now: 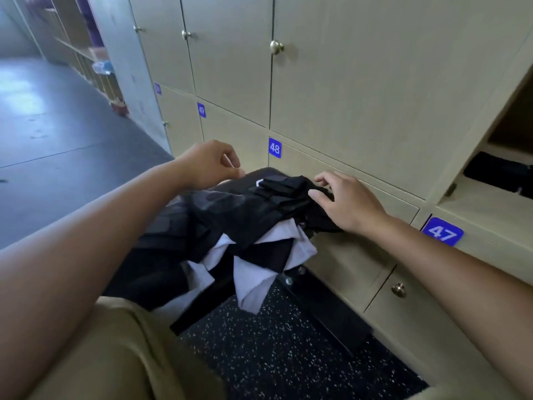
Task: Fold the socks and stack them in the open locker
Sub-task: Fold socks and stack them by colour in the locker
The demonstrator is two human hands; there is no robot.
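Head view looks down at a wall of beige lockers. At far left a grey floor runs back toward open shelving. Next comes the left hand, raised over the left end of a dark bench; its fingers are curled toward the thumb with the tips close together, and whether they pinch any cloth cannot be told. Just beside it, in the middle, a heap of socks lies on the bench, black ones on top and white ones spilling off the near edge. A small folded black sock sits on top of the heap. The right hand rests on the right side of the heap, fingers spread and lightly bent, fingertips touching the black fabric beside the folded sock without closing round it. Behind the hands is a blue number plate 48; further right, plate 47. At the far right the open locker stands with dark folded items already on its shelf, well apart from the heap.
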